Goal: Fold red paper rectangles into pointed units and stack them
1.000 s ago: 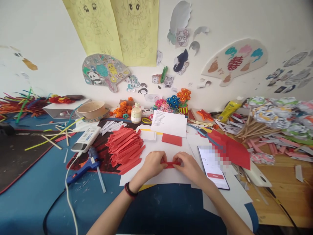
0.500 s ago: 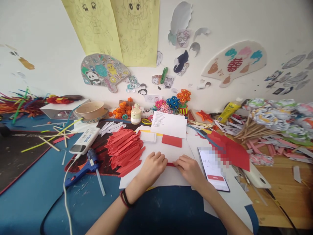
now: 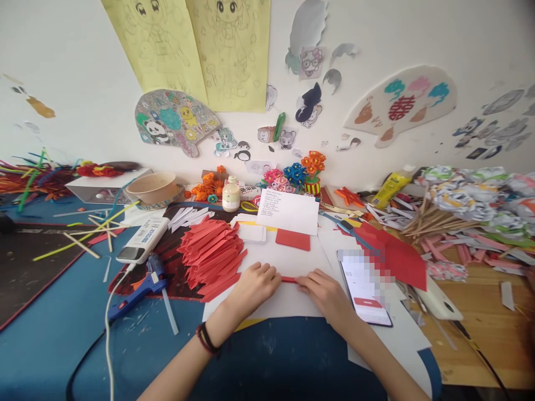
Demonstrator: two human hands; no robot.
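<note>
left hand (image 3: 258,284) is curling its fingers over the left end of a red paper strip (image 3: 289,279) | right hand (image 3: 321,288) is pressing fingertips on its right end; thumb grip cannot be told | strip is lying on white paper (image 3: 288,303) | red pile (image 3: 213,253) is sitting left, phone (image 3: 363,289) right | red card (image 3: 293,239) is lying beyond

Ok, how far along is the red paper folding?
Well along, it seems: a big heap of folded red pieces looks done. One narrow red strip is being worked, between the left hand and right hand. The flat red paper beyond them probably remains; its sheet count isn't clear.
</note>
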